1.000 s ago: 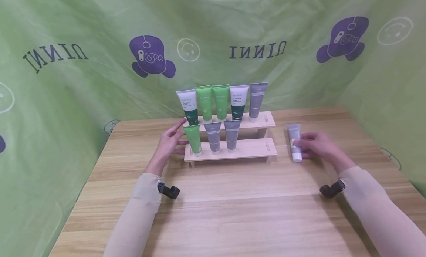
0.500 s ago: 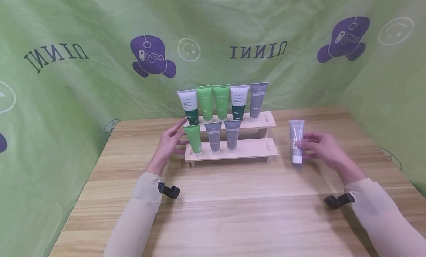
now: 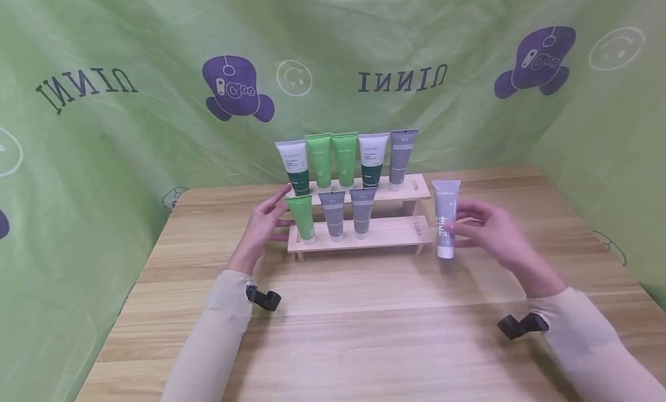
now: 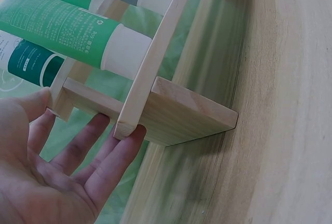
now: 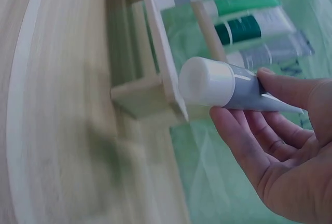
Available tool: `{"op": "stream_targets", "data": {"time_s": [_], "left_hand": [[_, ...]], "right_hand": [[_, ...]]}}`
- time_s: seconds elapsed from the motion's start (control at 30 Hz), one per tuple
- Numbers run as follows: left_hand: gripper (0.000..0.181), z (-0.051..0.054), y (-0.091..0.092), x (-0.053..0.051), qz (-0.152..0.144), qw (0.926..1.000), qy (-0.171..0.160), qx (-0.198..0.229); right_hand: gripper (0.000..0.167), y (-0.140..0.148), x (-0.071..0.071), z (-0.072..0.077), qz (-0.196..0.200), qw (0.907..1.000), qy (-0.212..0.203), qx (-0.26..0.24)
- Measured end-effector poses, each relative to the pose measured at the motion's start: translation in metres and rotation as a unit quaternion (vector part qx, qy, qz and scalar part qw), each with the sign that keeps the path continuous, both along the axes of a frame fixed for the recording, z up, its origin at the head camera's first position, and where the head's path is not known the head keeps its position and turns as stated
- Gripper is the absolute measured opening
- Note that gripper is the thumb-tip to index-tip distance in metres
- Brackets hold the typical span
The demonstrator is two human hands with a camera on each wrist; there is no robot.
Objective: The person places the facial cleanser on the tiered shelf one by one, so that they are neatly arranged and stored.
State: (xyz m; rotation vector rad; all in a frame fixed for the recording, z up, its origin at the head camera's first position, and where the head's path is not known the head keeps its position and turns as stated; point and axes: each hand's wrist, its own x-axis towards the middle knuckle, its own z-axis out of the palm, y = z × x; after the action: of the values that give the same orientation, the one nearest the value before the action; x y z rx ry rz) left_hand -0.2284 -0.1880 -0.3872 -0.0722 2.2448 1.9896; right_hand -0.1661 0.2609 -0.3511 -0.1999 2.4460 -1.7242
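Note:
My right hand (image 3: 491,231) pinches a grey squeeze tube (image 3: 446,217) between thumb and fingers, white cap down, just off the right end of the two-tier wooden rack (image 3: 400,231). In the right wrist view the tube's white cap (image 5: 207,81) points toward the rack's lower shelf. My left hand (image 3: 262,225) rests against the rack's left end. The left wrist view shows its spread fingers (image 4: 111,167) touching the ends of both shelves. Nearest to it stands a green tube (image 3: 302,218) on the lower shelf, followed by two grey tubes (image 3: 334,216).
Several tubes stand cap-down along the upper shelf: white-and-green (image 3: 294,165), green (image 3: 320,159) and grey (image 3: 402,159). The lower shelf's right part (image 3: 400,234) is bare wood. A wooden table (image 3: 338,332) lies beneath, with a green printed cloth (image 3: 333,20) behind.
My right hand has raised the grey tube from its leaning position to upright and brought it left, nearer the rack. The left hand has stayed at the rack's end.

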Motion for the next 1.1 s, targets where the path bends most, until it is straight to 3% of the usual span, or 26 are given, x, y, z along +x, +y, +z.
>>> {"op": "stream_targets", "data": {"time_s": [0.3, 0.63, 0.9, 1.1], "left_hand": [[0.047, -0.001, 0.0, 0.0, 0.006, 1.0, -0.002, 0.002], [0.047, 0.0, 0.0, 0.0, 0.005, 1.0, -0.003, 0.001], [0.048, 0.001, 0.0, 0.0, 0.002, 1.0, -0.002, 0.002], [0.048, 0.001, 0.001, 0.0, 0.005, 1.0, 0.001, 0.0]], "right_hand": [[0.056, -0.036, -0.002, 0.002, 0.012, 0.9992, 0.031, -0.021], [0.046, -0.066, -0.012, -0.005, 0.015, 0.9934, 0.111, 0.025], [0.044, -0.079, -0.021, -0.014, 0.01, 0.9861, 0.166, -0.006], [0.046, -0.083, -0.027, -0.021, 0.012, 0.9861, 0.164, -0.028]]}}
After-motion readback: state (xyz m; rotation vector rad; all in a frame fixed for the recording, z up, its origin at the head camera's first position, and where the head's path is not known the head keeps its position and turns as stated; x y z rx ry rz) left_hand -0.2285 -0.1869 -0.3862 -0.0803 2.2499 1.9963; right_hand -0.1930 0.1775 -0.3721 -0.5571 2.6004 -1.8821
